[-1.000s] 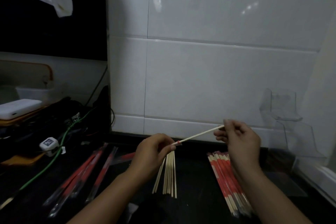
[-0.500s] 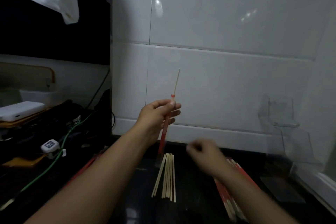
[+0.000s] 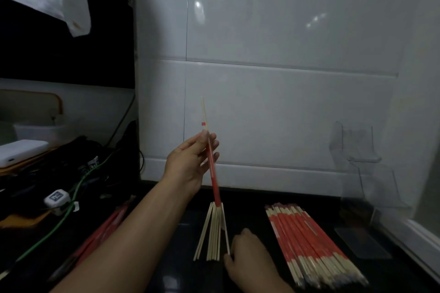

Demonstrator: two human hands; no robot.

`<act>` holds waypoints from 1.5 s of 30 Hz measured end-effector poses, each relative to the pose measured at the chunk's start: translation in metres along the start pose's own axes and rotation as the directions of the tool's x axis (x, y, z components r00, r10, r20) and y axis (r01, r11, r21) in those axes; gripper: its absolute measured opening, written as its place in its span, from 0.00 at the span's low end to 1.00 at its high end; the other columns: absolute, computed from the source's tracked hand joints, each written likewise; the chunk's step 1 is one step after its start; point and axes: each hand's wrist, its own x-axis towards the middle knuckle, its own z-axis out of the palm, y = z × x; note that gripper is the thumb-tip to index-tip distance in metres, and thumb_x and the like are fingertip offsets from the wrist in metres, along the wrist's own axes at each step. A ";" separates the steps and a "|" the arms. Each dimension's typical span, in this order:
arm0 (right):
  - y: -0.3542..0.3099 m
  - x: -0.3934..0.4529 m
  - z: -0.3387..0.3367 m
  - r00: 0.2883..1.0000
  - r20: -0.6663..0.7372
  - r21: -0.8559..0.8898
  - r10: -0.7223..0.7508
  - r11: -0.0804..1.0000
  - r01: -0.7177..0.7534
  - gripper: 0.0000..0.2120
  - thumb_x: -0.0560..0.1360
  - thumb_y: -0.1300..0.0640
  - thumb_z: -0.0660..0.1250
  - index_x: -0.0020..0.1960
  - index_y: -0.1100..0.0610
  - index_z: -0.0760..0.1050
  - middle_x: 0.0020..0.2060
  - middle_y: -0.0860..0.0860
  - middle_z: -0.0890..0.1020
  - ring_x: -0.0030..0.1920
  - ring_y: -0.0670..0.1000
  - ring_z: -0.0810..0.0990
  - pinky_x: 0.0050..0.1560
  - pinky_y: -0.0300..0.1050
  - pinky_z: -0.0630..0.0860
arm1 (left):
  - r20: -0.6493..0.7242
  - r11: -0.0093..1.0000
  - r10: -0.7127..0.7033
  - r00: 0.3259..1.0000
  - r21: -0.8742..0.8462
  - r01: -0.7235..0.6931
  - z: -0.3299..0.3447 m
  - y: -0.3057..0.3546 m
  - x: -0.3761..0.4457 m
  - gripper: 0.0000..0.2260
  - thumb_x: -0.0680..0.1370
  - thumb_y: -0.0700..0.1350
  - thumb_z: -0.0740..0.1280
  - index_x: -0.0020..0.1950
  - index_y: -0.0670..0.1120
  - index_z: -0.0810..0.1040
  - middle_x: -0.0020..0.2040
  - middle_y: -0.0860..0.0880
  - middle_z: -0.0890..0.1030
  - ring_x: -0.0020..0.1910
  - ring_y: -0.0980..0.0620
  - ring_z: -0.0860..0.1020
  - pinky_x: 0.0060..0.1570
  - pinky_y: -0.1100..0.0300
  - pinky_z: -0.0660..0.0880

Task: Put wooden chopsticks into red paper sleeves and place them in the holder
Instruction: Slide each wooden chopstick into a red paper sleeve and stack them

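Above the dark surface (image 3: 250,200), the left hand (image 3: 190,162) pinches a red paper sleeve (image 3: 213,173) between thumb and fingertips, holding it nearly upright with one wooden chopstick (image 3: 205,114) poking out of its top. Low down, the right hand (image 3: 247,257) reaches the near end of the loose bare chopsticks (image 3: 212,233), its fingers curling at the rightmost stick — whether it has a real grip on that stick I cannot tell.

The step in hand looks like fetching the second stick for this sleeve. To do it well, I would lift only the outermost stick, so the rest of the fan stays put, and hold it near one end so the other end is free to lead. Keeping the sleeve steady with its mouth toward the right hand should make threading easier — squeezing hard would flatten the paper and block the way.

Finished sleeved pairs (image 3: 309,238) lie in a row to the right, and the clear holder (image 3: 371,178) stands beyond them against the wall, apparently empty.
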 end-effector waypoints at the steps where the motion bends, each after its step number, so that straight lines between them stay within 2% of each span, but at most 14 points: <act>1: 0.000 -0.001 -0.001 1.000 -0.010 0.011 0.026 1.000 -0.026 0.05 0.77 0.53 0.64 0.43 0.52 0.72 0.54 0.51 0.72 0.57 0.50 0.74 0.58 0.44 0.73 | -0.012 1.000 -0.010 1.000 0.022 0.010 -0.001 0.000 -0.001 0.09 0.75 0.43 0.71 0.53 0.41 0.81 0.49 0.44 0.85 0.51 0.48 0.84 0.55 0.49 0.80; 4: 0.002 -0.003 -0.005 0.993 -0.010 0.002 0.114 0.993 -0.114 0.15 0.77 0.57 0.63 0.35 0.51 0.61 0.53 0.52 0.73 0.56 0.52 0.76 0.53 0.41 0.72 | -0.028 0.996 -0.027 0.999 0.084 0.030 -0.004 -0.001 -0.005 0.11 0.75 0.44 0.72 0.55 0.42 0.82 0.52 0.46 0.85 0.54 0.49 0.83 0.56 0.48 0.78; 7: 0.006 -0.006 -0.012 0.984 -0.085 0.004 0.158 0.987 -0.158 0.15 0.76 0.56 0.62 0.34 0.53 0.61 0.50 0.54 0.79 0.53 0.53 0.80 0.42 0.39 0.69 | -0.024 0.988 0.005 1.000 0.151 -0.001 -0.005 0.000 -0.009 0.10 0.77 0.43 0.70 0.56 0.42 0.82 0.52 0.46 0.86 0.54 0.49 0.83 0.54 0.50 0.77; 10: 0.019 -0.003 -0.020 0.952 -0.263 0.053 0.155 0.988 -0.146 0.12 0.74 0.56 0.63 0.35 0.56 0.65 0.42 0.54 0.80 0.49 0.55 0.81 0.33 0.41 0.64 | -0.050 0.976 0.038 0.998 0.218 -0.027 -0.012 -0.001 -0.011 0.08 0.77 0.40 0.70 0.55 0.42 0.83 0.50 0.46 0.86 0.53 0.49 0.84 0.57 0.48 0.77; 14: 0.035 0.003 -0.042 0.809 -0.573 0.357 0.129 0.928 0.104 0.07 0.71 0.60 0.71 0.36 0.56 0.76 0.28 0.48 0.79 0.29 0.43 0.78 0.31 0.35 0.68 | -0.054 0.958 0.046 0.997 0.284 -0.028 -0.021 -0.004 -0.014 0.10 0.75 0.39 0.72 0.56 0.41 0.83 0.50 0.45 0.86 0.54 0.48 0.83 0.60 0.47 0.77; 17: 0.037 0.005 -0.069 0.751 -0.620 0.617 0.227 0.733 0.287 0.07 0.75 0.63 0.70 0.38 0.58 0.76 0.29 0.51 0.82 0.28 0.46 0.81 0.34 0.41 0.77 | -0.009 0.956 0.058 0.998 0.289 -0.053 -0.026 -0.007 -0.018 0.11 0.74 0.39 0.71 0.56 0.41 0.82 0.51 0.46 0.86 0.52 0.49 0.84 0.57 0.49 0.78; 19: 0.040 0.010 -0.084 0.711 -0.642 0.690 0.289 0.621 0.371 0.06 0.78 0.63 0.67 0.41 0.61 0.76 0.31 0.55 0.83 0.27 0.47 0.80 0.31 0.42 0.75 | -0.005 0.955 0.060 0.998 0.291 -0.056 -0.030 -0.011 -0.020 0.12 0.72 0.41 0.72 0.54 0.42 0.83 0.50 0.46 0.86 0.51 0.50 0.84 0.56 0.50 0.78; 23: 0.042 0.010 -0.114 0.637 -0.690 0.709 0.344 0.499 0.498 0.08 0.81 0.60 0.61 0.47 0.62 0.75 0.35 0.54 0.85 0.26 0.52 0.78 0.23 0.38 0.70 | -0.024 0.965 0.051 0.998 0.259 -0.043 -0.034 -0.017 -0.023 0.16 0.69 0.44 0.72 0.56 0.41 0.82 0.51 0.45 0.86 0.52 0.50 0.84 0.54 0.52 0.78; 26: 0.034 0.002 -0.127 0.626 -0.715 0.693 0.312 0.438 0.572 0.08 0.82 0.61 0.59 0.50 0.66 0.73 0.43 0.55 0.85 0.35 0.54 0.85 0.26 0.39 0.75 | -0.041 0.969 0.001 0.999 0.248 0.010 -0.034 -0.021 -0.026 0.13 0.74 0.42 0.71 0.58 0.41 0.83 0.52 0.45 0.86 0.53 0.49 0.83 0.52 0.53 0.77; 29: 0.027 -0.003 -0.130 0.597 -0.754 0.649 0.274 0.448 0.614 0.07 0.82 0.61 0.59 0.50 0.65 0.72 0.43 0.55 0.84 0.36 0.54 0.85 0.28 0.40 0.77 | -0.031 0.964 -0.017 0.999 0.264 0.025 -0.032 -0.023 -0.028 0.12 0.75 0.45 0.71 0.57 0.42 0.84 0.52 0.46 0.85 0.54 0.48 0.82 0.48 0.54 0.76; 33: 0.024 -0.006 -0.127 0.563 -0.786 0.612 0.256 0.452 0.649 0.07 0.82 0.61 0.60 0.50 0.65 0.73 0.42 0.56 0.83 0.37 0.54 0.85 0.33 0.41 0.79 | -0.080 0.971 -0.017 0.997 0.238 0.035 -0.030 -0.021 -0.030 0.11 0.75 0.45 0.72 0.55 0.44 0.84 0.52 0.47 0.85 0.56 0.47 0.80 0.56 0.48 0.75; 38: 0.020 -0.013 -0.142 0.466 -0.833 0.552 0.297 0.404 0.729 0.06 0.82 0.60 0.60 0.46 0.56 0.73 0.40 0.57 0.82 0.35 0.53 0.85 0.33 0.42 0.80 | -0.083 0.902 0.136 0.987 0.424 -0.089 -0.036 -0.017 -0.029 0.06 0.75 0.43 0.72 0.50 0.48 0.86 0.47 0.51 0.87 0.53 0.51 0.83 0.62 0.48 0.73; 42: 0.017 -0.019 -0.157 0.364 -0.881 0.464 0.303 0.396 0.792 0.06 0.82 0.58 0.60 0.47 0.53 0.72 0.38 0.54 0.83 0.35 0.54 0.85 0.36 0.43 0.81 | 0.036 0.815 0.232 0.972 0.538 -0.214 -0.040 -0.015 -0.030 0.05 0.74 0.40 0.73 0.48 0.47 0.86 0.45 0.52 0.87 0.49 0.55 0.84 0.45 0.65 0.77; 45: 0.015 -0.019 -0.161 0.348 -0.891 0.444 0.291 0.402 0.801 0.06 0.82 0.59 0.60 0.47 0.54 0.72 0.40 0.57 0.82 0.35 0.54 0.85 0.36 0.43 0.81 | 0.094 0.764 0.260 0.961 0.588 -0.265 -0.040 -0.014 -0.032 0.04 0.74 0.39 0.74 0.47 0.45 0.86 0.43 0.51 0.87 0.45 0.57 0.84 0.40 0.71 0.77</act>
